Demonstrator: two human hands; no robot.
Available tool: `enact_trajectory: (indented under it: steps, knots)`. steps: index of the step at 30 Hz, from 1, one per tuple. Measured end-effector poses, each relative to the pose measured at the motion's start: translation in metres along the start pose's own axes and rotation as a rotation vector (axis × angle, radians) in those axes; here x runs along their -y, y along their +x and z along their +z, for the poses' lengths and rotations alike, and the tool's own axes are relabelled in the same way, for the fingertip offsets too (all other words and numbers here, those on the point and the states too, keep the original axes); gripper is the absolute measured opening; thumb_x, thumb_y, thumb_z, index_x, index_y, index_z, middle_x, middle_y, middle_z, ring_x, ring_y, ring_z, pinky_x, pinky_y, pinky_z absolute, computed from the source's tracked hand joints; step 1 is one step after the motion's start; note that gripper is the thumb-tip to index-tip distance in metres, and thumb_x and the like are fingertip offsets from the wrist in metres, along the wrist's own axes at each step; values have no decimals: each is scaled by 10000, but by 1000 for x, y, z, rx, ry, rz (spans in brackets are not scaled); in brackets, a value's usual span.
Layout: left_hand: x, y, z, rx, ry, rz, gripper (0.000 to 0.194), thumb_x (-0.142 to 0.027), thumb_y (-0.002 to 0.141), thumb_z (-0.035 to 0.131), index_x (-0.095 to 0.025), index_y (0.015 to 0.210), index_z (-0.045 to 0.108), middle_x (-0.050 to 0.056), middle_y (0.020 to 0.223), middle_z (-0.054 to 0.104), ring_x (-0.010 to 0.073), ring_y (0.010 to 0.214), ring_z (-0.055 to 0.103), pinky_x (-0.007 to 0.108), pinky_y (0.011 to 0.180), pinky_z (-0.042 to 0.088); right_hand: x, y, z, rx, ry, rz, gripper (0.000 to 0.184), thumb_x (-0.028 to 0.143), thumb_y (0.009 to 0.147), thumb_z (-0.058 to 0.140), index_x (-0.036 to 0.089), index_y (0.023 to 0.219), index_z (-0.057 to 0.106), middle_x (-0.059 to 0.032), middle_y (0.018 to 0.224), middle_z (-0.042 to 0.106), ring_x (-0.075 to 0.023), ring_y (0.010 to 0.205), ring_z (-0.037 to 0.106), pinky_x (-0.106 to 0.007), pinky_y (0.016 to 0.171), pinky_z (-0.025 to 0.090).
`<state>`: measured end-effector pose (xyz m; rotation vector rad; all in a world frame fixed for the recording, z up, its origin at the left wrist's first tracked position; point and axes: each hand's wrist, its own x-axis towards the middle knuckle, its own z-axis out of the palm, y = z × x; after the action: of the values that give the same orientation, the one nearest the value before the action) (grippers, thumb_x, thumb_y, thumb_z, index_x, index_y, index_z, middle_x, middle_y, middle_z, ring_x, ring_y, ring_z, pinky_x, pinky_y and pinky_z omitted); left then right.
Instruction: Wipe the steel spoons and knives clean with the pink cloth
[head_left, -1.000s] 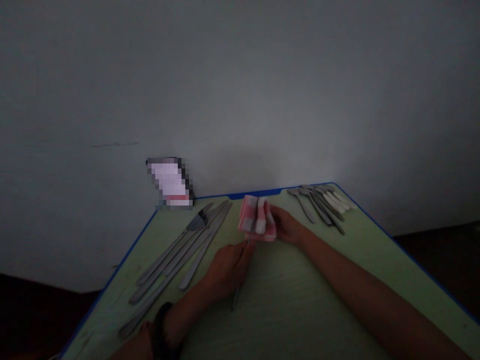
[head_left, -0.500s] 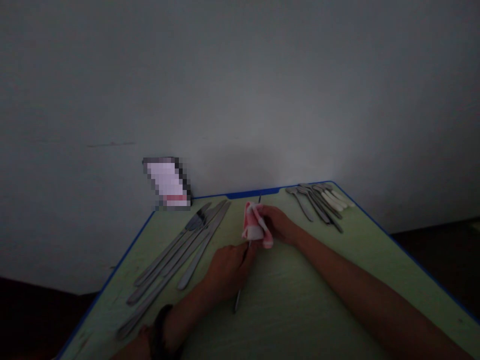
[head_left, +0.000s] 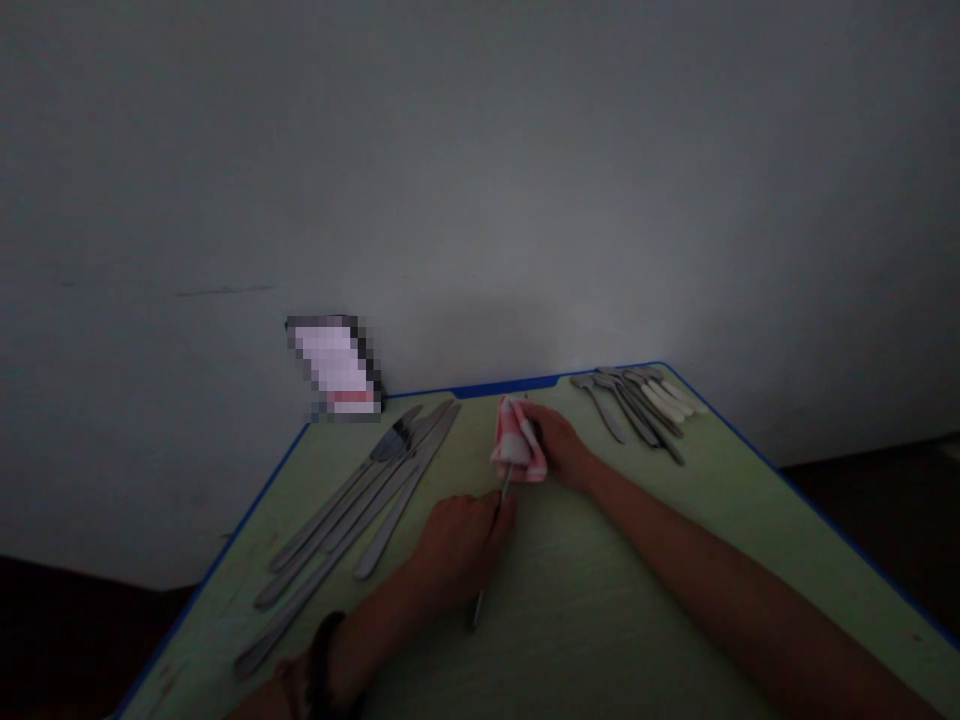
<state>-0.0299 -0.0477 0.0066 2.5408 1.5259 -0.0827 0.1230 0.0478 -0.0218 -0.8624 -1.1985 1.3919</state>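
Observation:
My left hand (head_left: 465, 540) is closed around a long, thin metal piece of cutlery (head_left: 480, 608). Its near end sticks out below the fist, and a short stretch of shaft shows above. A pink and white cloth (head_left: 516, 445) is wrapped around the far part, so the kind of cutlery cannot be made out. My right hand (head_left: 559, 445) grips this cloth from the right side, its fingertips partly hidden behind the folds. Left of my hands lie several long metal utensils (head_left: 375, 505), among them knives and a large serving spoon (head_left: 394, 440).
At the back right lies a group of spoons and other small cutlery (head_left: 637, 410), some with white handles. A pixelated phone-like device (head_left: 334, 365) leans against the wall (head_left: 480, 180) at the back left. The green table (head_left: 600, 620) has a blue edge.
My right hand and the cloth have slid a little farther up the cutlery, away from my left hand. More of its shaft shows between them, and its far tip is now mostly covered.

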Motion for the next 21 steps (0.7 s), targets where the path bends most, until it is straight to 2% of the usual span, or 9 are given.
enact_trajectory:
  steps: [2,4,9,11,14,16,21]
  knots:
    - [0,-1,1,-25,-29,-17,463,-353,974,176,-167,926,597,89,780,668,217,717,630,318,681,414,3,0,1,-99,27,34,271,421,774,525,171,747,627,18,679,592,-124,645,488,-239,618,386]
    - [2,-2,1,-41,-37,13,466,-343,975,172,-164,878,591,80,769,665,203,714,626,306,673,410,5,0,2,-129,95,75,273,438,743,570,170,758,619,25,655,580,-115,602,477,-234,581,387]
    - [14,-6,5,-62,-95,140,461,-320,979,161,-161,834,569,40,692,620,154,615,563,262,582,355,11,-3,4,130,306,185,335,470,716,634,154,829,625,-5,658,604,-133,603,536,-245,564,434]
    - [18,-6,8,-91,-150,146,471,-341,981,159,-166,799,557,19,645,589,140,581,535,254,570,337,13,-4,3,181,319,228,320,454,723,644,154,832,628,-15,671,620,-146,631,564,-253,580,453]
    - [19,-4,11,-119,-182,132,459,-358,977,185,-170,767,547,10,622,572,137,573,521,256,576,326,12,-5,2,221,314,245,276,412,732,657,158,835,627,-16,689,636,-151,664,586,-255,604,468]
    - [17,-3,9,-98,-187,114,446,-349,974,205,-170,747,544,15,624,576,143,575,526,259,576,322,10,-5,2,231,313,243,279,402,726,668,154,846,624,-14,698,642,-148,670,593,-249,605,471]
    - [9,-1,-2,-62,-307,6,465,-371,975,202,-175,690,514,15,629,595,140,576,555,254,580,333,8,-4,3,189,313,213,305,424,744,648,149,870,607,-3,671,632,-130,598,585,-230,547,464]
